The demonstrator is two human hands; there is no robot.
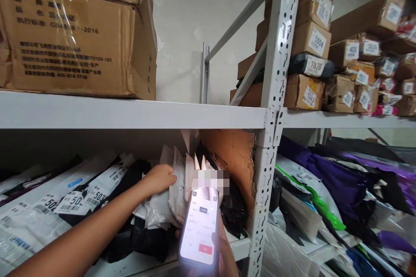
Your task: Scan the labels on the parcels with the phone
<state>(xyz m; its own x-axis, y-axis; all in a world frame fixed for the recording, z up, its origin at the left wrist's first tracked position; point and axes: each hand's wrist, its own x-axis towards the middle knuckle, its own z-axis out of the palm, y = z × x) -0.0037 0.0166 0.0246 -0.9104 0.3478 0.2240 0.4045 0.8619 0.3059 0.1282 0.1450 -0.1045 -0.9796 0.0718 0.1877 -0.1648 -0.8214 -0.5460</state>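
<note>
My left hand (160, 178) reaches onto the lower shelf with its fingers curled closed on the upper edge of a pale plastic mailing bag (159, 207). The fingertips are partly hidden behind the bag. My right hand (224, 244) is wrapped round a smartphone (199, 229), held upright with its lit screen toward me. A red button shows low on the screen; a blurred patch covers the phone's top. More white mailing bags (178, 186) stand on edge between my left hand and the phone. A black bag (232, 207) lies to the right of the phone.
Labelled parcels (76, 199) lean in a row at left. A cardboard sheet (232, 156) stands against the perforated metal post (279, 52). A large carton (74, 43) rests on the upper shelf (130, 112). Small labelled boxes (313, 41) and purple bags (328, 173) fill the right rack.
</note>
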